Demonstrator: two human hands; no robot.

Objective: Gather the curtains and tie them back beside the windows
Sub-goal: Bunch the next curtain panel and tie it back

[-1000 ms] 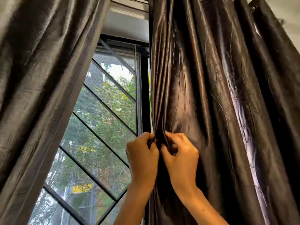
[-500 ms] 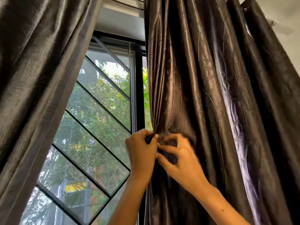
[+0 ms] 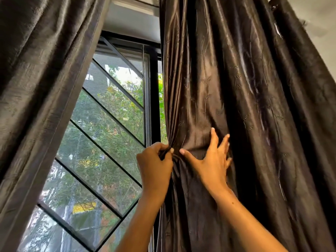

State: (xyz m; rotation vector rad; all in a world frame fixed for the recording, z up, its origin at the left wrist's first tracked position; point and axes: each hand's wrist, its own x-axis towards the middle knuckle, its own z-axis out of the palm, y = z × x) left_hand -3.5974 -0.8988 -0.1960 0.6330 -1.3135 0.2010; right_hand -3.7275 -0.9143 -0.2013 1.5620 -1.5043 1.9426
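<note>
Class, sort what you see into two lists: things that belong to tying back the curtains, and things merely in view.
Belongs to the job:
right curtain
left curtain
left hand, gripping gathered folds
right hand, fingers spread on the fabric

Merely in view:
window grille
trees outside

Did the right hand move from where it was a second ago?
Yes. The right hand slid rightward across the curtain, away from the black window frame, its fingers spread.

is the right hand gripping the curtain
No, the right hand lies on the right curtain with fingers spread, while the left hand pinches its gathered edge.
</note>
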